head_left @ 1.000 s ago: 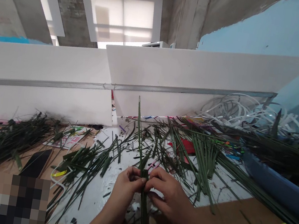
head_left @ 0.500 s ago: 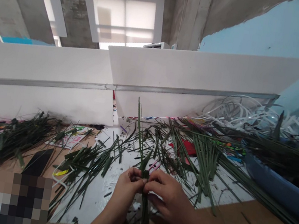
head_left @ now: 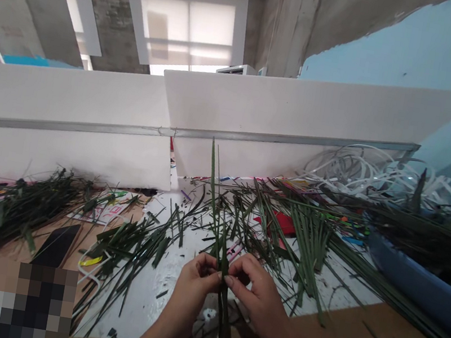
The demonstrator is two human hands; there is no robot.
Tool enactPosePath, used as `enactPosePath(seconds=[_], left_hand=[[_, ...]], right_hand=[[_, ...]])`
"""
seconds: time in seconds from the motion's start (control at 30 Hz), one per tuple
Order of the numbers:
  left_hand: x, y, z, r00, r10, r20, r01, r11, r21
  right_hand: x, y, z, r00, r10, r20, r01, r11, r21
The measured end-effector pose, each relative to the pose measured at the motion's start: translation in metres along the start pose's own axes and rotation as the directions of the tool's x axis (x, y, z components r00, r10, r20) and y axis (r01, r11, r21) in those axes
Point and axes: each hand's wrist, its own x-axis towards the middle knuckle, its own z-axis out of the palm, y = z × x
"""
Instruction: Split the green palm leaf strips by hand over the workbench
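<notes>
Both hands meet low in the middle of the head view around a bunch of long dark green leaf strips (head_left: 222,311). My left hand (head_left: 200,279) is closed, its thumb and fingers pinching the bunch from the left. From the right, my right hand (head_left: 252,287) pinches the same strips with thumb and forefinger. One long strip rises above the hands toward the white panel, and the lower ends hang between the wrists. How the strips cross inside the fingers is partly hidden. Pink strips (head_left: 233,250) lie just behind the hands.
Cut leaf strips (head_left: 305,233) cover the white board (head_left: 167,280). At right stands a blue basin (head_left: 417,279) full of leaves, with a coil of white strapping (head_left: 370,172) behind. A phone (head_left: 57,245) and a leaf heap (head_left: 32,201) lie left. A white panel (head_left: 295,108) borders the back.
The strips in my hands stand taller, with a second thin end showing beside the long one. My right fingers have shifted slightly on the bunch, and its lower ends have swung a little right.
</notes>
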Motion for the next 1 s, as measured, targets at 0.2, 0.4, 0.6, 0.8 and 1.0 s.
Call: enactPosePath(seconds=[0.2,0.4,0.6,0.8,1.0], left_hand=[[-0.006,0.006,0.003,0.997,0.006,0.083,-0.005,1.0,-0.017],[-0.007,0.009,0.005,0.997,0.015,0.078,-0.017,1.0,0.023],[0.0,0.003,0.001,0.997,0.023,0.078,-0.024,1.0,0.005],[0.002,0.002,0.0,0.997,0.008,0.075,-0.011,0.999,0.039],[-0.001,0.002,0.005,0.99,0.088,0.109,-0.099,0.99,0.102]], right_hand=[[0.0,0.003,0.002,0.992,0.122,-0.022,-0.12,0.988,0.092],[0.001,0.002,0.003,0.986,0.162,-0.048,-0.152,0.975,0.162],[0.004,0.006,0.004,0.978,0.205,-0.041,-0.183,0.935,0.304],[0.01,0.013,-0.001,0.968,0.246,0.052,-0.242,0.854,0.461],[0.012,0.012,-0.006,0.976,0.218,0.027,-0.211,0.901,0.379]])
